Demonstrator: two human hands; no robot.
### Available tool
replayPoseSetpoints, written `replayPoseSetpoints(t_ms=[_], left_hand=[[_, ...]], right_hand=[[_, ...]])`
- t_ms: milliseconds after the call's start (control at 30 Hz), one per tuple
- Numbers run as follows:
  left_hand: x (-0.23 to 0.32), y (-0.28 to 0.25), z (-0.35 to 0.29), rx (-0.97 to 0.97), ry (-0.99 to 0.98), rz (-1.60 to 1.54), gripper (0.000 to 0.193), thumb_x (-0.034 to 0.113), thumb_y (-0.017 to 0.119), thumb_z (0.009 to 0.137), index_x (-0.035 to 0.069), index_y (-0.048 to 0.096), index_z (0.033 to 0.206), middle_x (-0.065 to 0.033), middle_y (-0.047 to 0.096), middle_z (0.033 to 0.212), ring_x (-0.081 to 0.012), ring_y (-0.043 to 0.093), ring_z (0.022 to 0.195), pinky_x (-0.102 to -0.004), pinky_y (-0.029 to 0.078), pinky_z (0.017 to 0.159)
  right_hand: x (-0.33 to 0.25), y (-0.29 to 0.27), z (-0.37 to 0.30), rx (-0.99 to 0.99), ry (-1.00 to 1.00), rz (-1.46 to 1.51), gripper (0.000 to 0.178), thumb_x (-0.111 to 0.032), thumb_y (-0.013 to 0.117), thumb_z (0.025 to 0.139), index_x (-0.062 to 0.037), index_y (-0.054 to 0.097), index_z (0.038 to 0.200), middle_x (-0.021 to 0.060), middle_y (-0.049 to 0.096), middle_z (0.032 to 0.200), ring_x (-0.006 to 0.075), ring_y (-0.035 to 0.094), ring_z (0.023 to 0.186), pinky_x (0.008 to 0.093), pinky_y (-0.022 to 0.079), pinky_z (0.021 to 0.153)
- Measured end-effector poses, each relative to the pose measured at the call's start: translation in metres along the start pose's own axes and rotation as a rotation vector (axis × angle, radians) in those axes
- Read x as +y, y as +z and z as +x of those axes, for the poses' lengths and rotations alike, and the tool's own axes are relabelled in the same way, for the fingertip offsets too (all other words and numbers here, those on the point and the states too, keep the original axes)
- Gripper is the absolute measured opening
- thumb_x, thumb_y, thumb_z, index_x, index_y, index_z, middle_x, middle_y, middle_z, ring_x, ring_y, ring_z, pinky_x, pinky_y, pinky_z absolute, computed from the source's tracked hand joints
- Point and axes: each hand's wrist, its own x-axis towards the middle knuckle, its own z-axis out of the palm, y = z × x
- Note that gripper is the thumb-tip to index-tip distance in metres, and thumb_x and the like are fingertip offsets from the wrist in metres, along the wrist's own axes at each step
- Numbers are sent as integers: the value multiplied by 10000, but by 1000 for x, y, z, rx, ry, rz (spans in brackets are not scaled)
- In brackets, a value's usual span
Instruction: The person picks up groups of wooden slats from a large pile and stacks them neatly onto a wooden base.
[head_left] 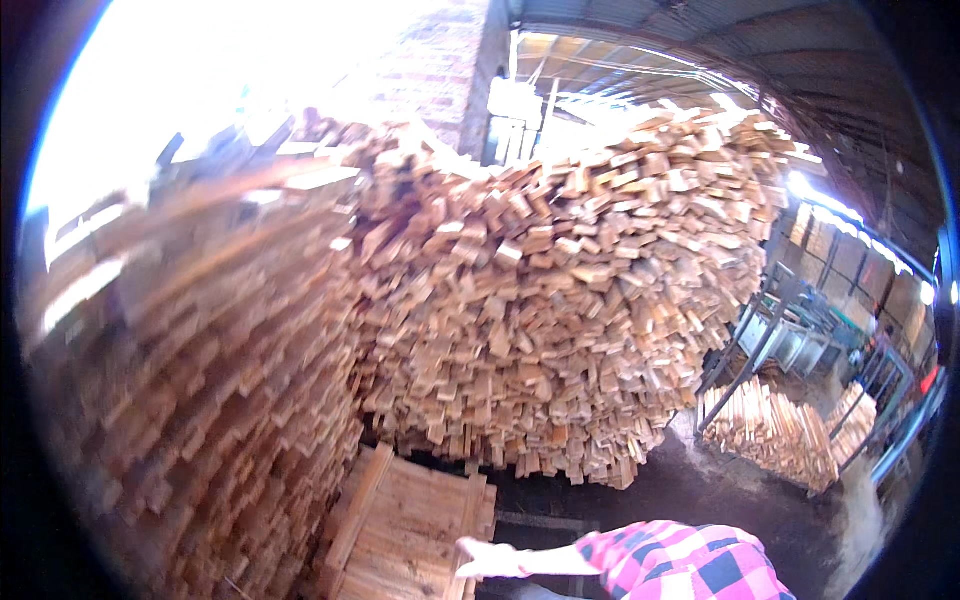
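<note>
In a pink, white and dark checked sleeve, my right arm reaches in from the lower right. At its end my right hand (485, 559) is at the right edge of a wooden plank panel (400, 530) with raised battens along its sides. Glare washes out the hand, but its fingers look apart, with nothing visible in them. Whether it touches the panel's batten or hovers above it, I cannot tell. My left hand is not in view.
A tall stack of short timber pieces (560, 300) rises beyond the panel. Another timber stack (190, 400), blurred, stands close on the left. Lower wood bundles (770, 430) sit in metal frames at the right. A brick pillar (430, 80) stands behind, under a corrugated roof (800, 60).
</note>
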Motion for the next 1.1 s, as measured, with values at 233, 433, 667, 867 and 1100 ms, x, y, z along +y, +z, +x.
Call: replayPoseSetpoints(t_ms=[233,433,667,867,1100], left_hand=[[123,35,-38,-165,235,156,514,300,708,944,-24,573,1320,-155,655,1197,-293,605,1087,-388,485,981],[382,143,-93,-325,736,47,727,443,653,973,-84,469,1438,-243,527,1451,-324,494,1349,-393,385,1135],[746,267,-304,-949,1087,-634,411,285,624,1009,48,563,1338,1,543,809,-107,520,723,-293,473,666],[939,313,-484,-1411,1104,-535,753,473,657,975,28,368,1509,-234,443,1452,-327,566,1239,-460,478,1074],[985,357,-524,-1440,936,-338,461,381,691,974,59,611,1294,-86,627,1254,-218,615,1114,-381,599,866]], right_hand=[[4,-274,-150,849,-97,448,931,-313,752,889,-23,220,1595,230,470,1494,255,567,1259,348,523,975],[6,-467,-226,1346,-617,225,864,-150,778,879,-35,286,1580,164,456,1519,224,553,1252,349,509,1020],[-83,-720,-393,2161,-1079,-261,631,-143,782,863,8,499,1406,156,569,1375,250,592,1225,363,487,1051],[-168,-880,-409,1988,-462,-824,549,-354,709,909,-83,542,1357,183,527,1396,337,554,1265,456,468,1072],[-167,-968,-373,1383,245,-992,743,-554,620,874,-145,498,1482,216,548,1439,399,583,1259,483,478,1050]])
